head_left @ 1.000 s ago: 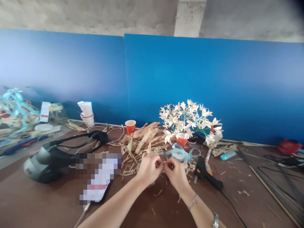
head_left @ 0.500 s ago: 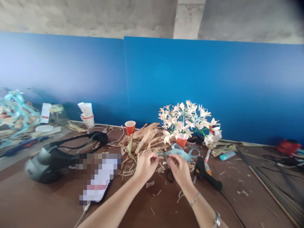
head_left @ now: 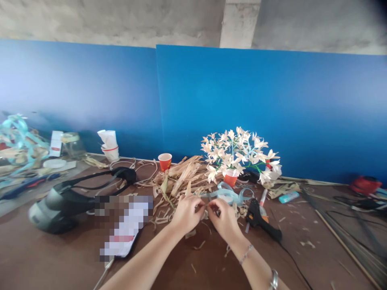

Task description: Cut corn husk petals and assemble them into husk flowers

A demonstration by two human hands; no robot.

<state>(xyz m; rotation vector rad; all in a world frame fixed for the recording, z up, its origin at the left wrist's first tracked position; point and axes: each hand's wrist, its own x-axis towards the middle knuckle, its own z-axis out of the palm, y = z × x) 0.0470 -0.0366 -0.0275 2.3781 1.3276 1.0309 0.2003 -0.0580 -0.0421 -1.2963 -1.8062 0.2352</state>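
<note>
My left hand (head_left: 188,212) and my right hand (head_left: 222,215) meet fingertip to fingertip over the brown table. Thumb and forefinger are pinched together on each; whatever they hold is too small to make out. Behind them lies a heap of dried husks (head_left: 187,173), with loose scraps around it. A red paper cup (head_left: 230,179) holds a bunch of cream husk flowers (head_left: 232,151), just past my right hand. Pale blue ribbon (head_left: 228,195) curls in front of that cup. To the right of my right hand rests a black glue gun (head_left: 260,221).
At the left lie a grey-black headset (head_left: 57,207) and a phone (head_left: 128,227) on a cable. Another red cup (head_left: 165,162), white cups (head_left: 110,152) and a glass jar (head_left: 72,146) stand along the blue partition (head_left: 242,88). Cables run at the right.
My hands have come closer together, so their fingertips now meet. The scissors seen between them before are now mostly hidden behind my right hand.
</note>
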